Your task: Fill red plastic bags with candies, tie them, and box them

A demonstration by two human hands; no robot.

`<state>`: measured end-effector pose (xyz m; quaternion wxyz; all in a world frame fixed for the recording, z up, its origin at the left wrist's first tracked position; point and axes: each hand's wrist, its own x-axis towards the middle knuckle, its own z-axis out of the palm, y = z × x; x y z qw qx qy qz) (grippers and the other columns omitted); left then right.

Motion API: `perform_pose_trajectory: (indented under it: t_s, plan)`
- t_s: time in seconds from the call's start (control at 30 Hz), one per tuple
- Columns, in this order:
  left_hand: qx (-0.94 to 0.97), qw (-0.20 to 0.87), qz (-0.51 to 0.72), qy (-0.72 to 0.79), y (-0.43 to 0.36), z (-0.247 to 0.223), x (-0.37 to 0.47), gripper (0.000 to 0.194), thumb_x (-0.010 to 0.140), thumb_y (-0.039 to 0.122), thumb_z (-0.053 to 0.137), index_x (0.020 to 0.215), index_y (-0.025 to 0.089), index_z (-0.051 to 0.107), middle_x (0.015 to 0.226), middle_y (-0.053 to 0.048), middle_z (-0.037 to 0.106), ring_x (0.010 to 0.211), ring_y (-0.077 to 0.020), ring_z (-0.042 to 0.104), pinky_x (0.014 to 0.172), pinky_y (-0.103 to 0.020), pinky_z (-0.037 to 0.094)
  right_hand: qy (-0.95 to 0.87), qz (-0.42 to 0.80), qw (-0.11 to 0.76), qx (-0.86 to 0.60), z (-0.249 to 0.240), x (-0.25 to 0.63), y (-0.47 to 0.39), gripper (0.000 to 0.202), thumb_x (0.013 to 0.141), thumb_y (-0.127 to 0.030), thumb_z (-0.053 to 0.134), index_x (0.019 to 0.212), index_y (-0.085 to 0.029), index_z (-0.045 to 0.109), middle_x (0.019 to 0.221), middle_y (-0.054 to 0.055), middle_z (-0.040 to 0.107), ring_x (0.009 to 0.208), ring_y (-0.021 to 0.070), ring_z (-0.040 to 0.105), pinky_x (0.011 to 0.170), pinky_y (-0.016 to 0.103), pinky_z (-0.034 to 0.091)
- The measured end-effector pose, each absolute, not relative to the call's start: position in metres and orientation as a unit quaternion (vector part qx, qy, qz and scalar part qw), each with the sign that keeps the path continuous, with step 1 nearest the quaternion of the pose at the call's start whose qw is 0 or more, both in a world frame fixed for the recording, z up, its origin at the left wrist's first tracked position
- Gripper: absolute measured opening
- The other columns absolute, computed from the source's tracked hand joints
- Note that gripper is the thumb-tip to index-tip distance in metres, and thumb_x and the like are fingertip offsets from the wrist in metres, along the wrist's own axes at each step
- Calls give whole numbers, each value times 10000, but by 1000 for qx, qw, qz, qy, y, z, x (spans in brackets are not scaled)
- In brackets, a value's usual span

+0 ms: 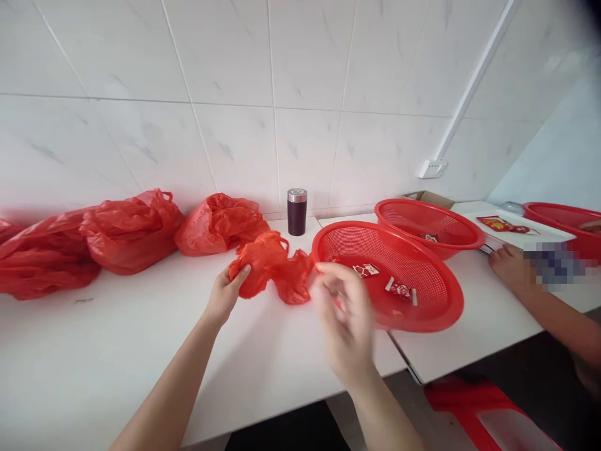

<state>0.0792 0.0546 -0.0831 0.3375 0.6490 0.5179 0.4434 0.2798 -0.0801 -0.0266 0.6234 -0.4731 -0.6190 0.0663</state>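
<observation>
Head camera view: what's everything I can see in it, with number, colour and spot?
bundled bags: at least three, red, along the wall at left
tumbler: one, dark purple with silver lid, near the wall
baskets: three, red, right half
small packets: at least three, partly white, inside two baskets
cardboard: one piece, brown, behind the second basket
socket: one, white, on the tiled wall
tabletops: at least two, white, under the baskets and bags
another person's hand: one, bare, at right
loose bag: one, red, centre
left hand: one, bare, gripping the loose bag
right hand: one, bare, blurred, before the nearest basket
</observation>
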Motion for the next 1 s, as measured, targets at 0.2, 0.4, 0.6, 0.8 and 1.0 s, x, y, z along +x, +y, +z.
perform_pose_trajectory:
  t_s: [0.2,0.4,0.6,0.8,1.0]
  plan:
    - [522,371,563,522,54,-101,50,514,826,570,522,1109,145,574,1078,-146,669,951,-282,660,773,-378,537,-701,45,356,-616,-94,245,-1,480,793,-292,697,1238,-198,541,1324,157,479,1230,346,435,986,523,396]
    - [611,284,534,511,92,-75,72,675,715,429,695,1310,193,481,1361,-144,521,1282,-326,444,1043,-457,355,-728,121,279,-615,-120,235,-16,418,789,-162,672,1197,-176,584,1169,112,581,1094,274,539,935,426,458]
    - [719,273,359,529,64,-76,95,664,770,446,628,1361,198,457,1383,-165,485,1256,-324,463,1029,-460,348,-756,115,361,-534,-128,238,-55,401,839,-80,559,1210,-224,603,1171,57,616,1111,224,522,985,382,428]
    - [758,262,172,572,26,-113,101,682,795,350,549,1437,240,346,1109,-133,604,883,-257,638,736,-346,469,-801,175,375,-433,-139,242,-78,231,823,-117,624,1005,-237,699,966,-8,683,1035,160,544,985,279,420]
    - [738,235,250,581,46,-120,100,559,778,212,495,1334,261,469,852,-38,682,768,-224,648,698,-308,459,-857,161,349,-344,-142,234,-94,90,848,-222,613,860,-241,700,840,-36,702,880,137,579,1026,315,376]
